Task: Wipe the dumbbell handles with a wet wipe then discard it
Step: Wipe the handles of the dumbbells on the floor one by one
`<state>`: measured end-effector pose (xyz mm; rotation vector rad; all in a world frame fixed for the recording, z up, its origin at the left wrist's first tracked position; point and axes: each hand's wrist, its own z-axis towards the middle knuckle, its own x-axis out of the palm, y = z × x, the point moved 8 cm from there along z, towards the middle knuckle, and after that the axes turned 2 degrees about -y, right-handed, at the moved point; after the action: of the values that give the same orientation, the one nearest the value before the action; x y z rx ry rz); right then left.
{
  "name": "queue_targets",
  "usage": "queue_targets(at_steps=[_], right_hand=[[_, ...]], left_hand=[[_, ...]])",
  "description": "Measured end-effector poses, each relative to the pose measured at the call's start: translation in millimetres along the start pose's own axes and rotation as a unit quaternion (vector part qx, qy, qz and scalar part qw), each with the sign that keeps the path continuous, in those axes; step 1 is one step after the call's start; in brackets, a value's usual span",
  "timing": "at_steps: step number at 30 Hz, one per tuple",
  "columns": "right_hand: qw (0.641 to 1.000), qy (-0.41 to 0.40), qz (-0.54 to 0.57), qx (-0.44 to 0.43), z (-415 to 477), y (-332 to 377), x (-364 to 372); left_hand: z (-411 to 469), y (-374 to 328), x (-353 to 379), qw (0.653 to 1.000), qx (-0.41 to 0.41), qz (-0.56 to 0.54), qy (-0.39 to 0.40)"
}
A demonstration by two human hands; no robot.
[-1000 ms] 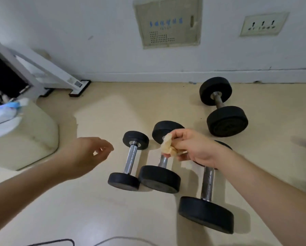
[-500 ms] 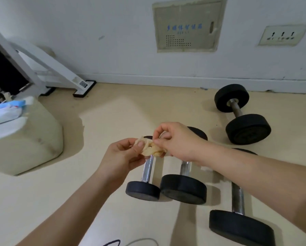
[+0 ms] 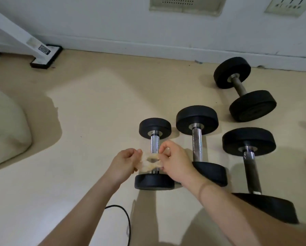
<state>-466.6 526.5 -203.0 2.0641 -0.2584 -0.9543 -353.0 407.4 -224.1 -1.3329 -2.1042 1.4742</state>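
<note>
Whereas one second ago the right hand (image 3: 175, 162) alone carried the wet wipe (image 3: 151, 163) as a crumpled wad and the left hand (image 3: 125, 162) hung slack well to the left, both hands now pinch the wipe, one at each end. It is drawn out into a twisted band between them. Half a second ago the hands had only just met on the wad, so the spreading is new.

The band lies across the chrome handle of the smallest dumbbell (image 3: 155, 144), leftmost of the near row of three. Whether it touches the metal cannot be told. Judgement: the wipe is being opened for use, wiping of this handle is about to begin, and discarding is some way off. The middle dumbbell (image 3: 196, 146) stands just to the right, untouched.

Pose: both forearms enter from the near edge and converge. The left fingers are curled, with the thumb pressing the wipe's left end. The right thumb and forefinger nip the right end, and the remaining fingers are folded.
</note>
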Motion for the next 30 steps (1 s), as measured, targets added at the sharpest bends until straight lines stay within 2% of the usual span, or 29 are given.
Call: queue_targets(at_steps=[2, 3, 5, 6, 8, 9, 12, 16, 18, 20, 22, 23, 25, 28, 30], right_hand=[[0.999, 0.005, -0.02, -0.042, -11, -4, 14], [0.998, 0.036, -0.022, -0.057, -18, -4, 22], [0.986, 0.131, -0.068, -0.081, -31, -3, 39], [0.971, 0.156, -0.147, -0.108, -33, -4, 45], [0.93, 0.14, -0.289, -0.176, -32, -2, 50], [0.92, 0.122, -0.318, -0.196, -31, 3, 52], [0.898, 0.116, -0.352, -0.235, -33, 20, 73], [0.871, 0.121, -0.385, -0.28, -30, 47, 113], [0.886, 0.128, -0.35, -0.275, -25, 51, 125], [0.932, 0.134, -0.246, -0.231, -20, 51, 125], [0.987, 0.113, -0.042, -0.104, -9, 46, 111], [0.996, 0.071, 0.035, -0.043, -3, 40, 100], [0.996, -0.003, 0.086, 0.025, 8, 31, 78], [0.981, -0.019, 0.169, 0.094, 19, 22, 65], [0.958, -0.03, 0.251, 0.138, 23, 13, 57]], left_hand=[[4, 15, 8, 0.998, -0.025, -0.062, 0.016], [3, 18, 11, 0.997, -0.017, -0.066, 0.022], [2, 24, 12, 0.999, 0.026, -0.015, 0.023], [3, 26, 12, 0.999, 0.042, 0.004, 0.03], [7, 28, 13, 0.997, 0.039, 0.022, 0.061], [10, 29, 11, 0.997, 0.026, 0.024, 0.075], [15, 36, -7, 0.997, -0.007, 0.018, 0.074], [13, 61, -32, 0.994, -0.066, -0.048, 0.07], [15, 66, -43, 0.996, -0.063, -0.044, 0.042], [16, 62, -54, 0.997, -0.048, -0.066, 0.0], [16, 56, -62, 0.99, -0.047, -0.128, -0.036], [14, 52, -64, 0.986, -0.047, -0.155, -0.049], [10, 45, -64, 0.983, -0.034, -0.172, -0.064], [5, 41, -61, 0.986, -0.018, -0.14, -0.084], [1, 44, -61, 0.978, -0.027, -0.178, -0.104]])
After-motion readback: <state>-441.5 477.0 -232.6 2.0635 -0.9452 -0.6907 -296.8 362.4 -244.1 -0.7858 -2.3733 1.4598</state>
